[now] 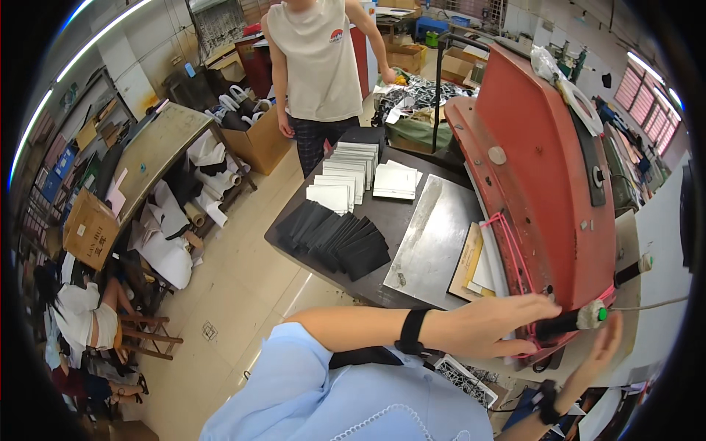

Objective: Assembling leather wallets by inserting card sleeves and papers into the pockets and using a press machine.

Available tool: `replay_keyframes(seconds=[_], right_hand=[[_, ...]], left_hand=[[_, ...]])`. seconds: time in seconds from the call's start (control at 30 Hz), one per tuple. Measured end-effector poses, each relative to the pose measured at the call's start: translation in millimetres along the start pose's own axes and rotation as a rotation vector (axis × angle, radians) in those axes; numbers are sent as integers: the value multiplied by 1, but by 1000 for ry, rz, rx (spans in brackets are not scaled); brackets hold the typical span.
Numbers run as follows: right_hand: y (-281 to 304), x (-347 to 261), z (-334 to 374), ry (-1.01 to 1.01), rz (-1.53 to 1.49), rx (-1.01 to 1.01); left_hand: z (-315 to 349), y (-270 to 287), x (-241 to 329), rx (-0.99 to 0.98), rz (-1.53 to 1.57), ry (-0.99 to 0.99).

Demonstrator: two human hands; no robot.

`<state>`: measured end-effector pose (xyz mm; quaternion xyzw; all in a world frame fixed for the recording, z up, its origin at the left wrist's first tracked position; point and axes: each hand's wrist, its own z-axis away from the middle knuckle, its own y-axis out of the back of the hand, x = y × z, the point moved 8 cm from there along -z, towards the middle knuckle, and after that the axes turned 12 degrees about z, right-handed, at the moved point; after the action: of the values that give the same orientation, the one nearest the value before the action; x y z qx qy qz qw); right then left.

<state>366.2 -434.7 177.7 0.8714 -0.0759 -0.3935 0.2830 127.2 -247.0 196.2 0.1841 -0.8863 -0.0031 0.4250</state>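
Observation:
My left hand reaches across to the right, its fingers stretched out and the thumb apart. Between thumb and fingers lies the near end of a black handle with a green button at its tip; whether the hand touches it I cannot tell. Just beyond the button, my right hand is raised with its fingers extended, holding nothing visible. The handle belongs to a large red machine. A bare metal plate lies on the dark table beside it, next to a tan board and white sheets.
Black flat pieces lie fanned on the table, with white stacks behind. A person in a sleeveless top stands across the table. Another handle juts out at the right. Left are a workbench, a cardboard box and a seated person.

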Motion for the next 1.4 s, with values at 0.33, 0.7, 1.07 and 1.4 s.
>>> replay_keyframes(seconds=[0.33, 0.7, 1.07, 1.4], right_hand=[[-18, 34, -91, -44, -296, 59], [-42, 13, -66, -219, -766, -20], [-63, 20, -49, -194, -941, -105], [-63, 26, -53, -201, -920, -78]], left_hand=[[7, 22, -1, 245, 490, 473], [50, 86, 15, 526, 536, 249], [70, 86, -7, 561, 612, 208], [67, 83, -4, 545, 565, 185]])
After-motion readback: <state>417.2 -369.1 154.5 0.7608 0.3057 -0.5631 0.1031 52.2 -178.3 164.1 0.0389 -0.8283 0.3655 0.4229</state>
